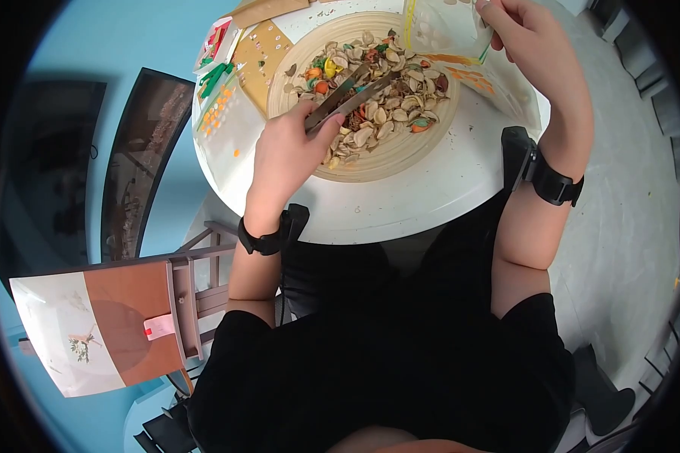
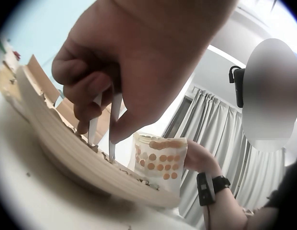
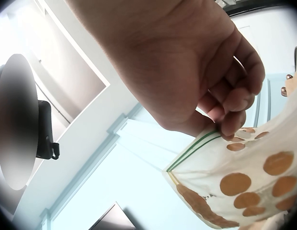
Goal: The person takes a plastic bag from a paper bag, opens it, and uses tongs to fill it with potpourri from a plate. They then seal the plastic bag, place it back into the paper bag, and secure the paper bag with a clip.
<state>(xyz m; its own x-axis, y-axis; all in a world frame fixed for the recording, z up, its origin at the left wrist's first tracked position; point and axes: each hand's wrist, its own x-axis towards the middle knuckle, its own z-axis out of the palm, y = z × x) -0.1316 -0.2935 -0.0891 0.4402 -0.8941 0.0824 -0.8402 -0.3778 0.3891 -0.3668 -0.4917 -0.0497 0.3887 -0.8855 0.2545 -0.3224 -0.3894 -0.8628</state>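
Note:
My left hand (image 1: 289, 155) grips metal tongs (image 1: 355, 98), whose two arms reach apart over dried shells and petals (image 1: 385, 113) on a round wooden tray (image 1: 400, 162). In the left wrist view the tong tips stand down among the pieces, with the left hand (image 2: 134, 57) above the tray's rim (image 2: 100, 172). My right hand (image 1: 536, 45) pinches the top edge of a clear zip bag with orange dots (image 1: 472, 79) at the tray's right. The right wrist view shows the right hand (image 3: 187, 62) with thumb and finger on the bag (image 3: 235, 163) beside its green seal.
At the table's left lie another orange-dotted bag (image 1: 223, 124), green clips (image 1: 215, 79), a red and white box (image 1: 217, 44) and a brown sheet (image 1: 261, 60). The white table's front edge (image 1: 355, 234) lies close to the person's lap. A chair (image 1: 196, 302) stands at the left.

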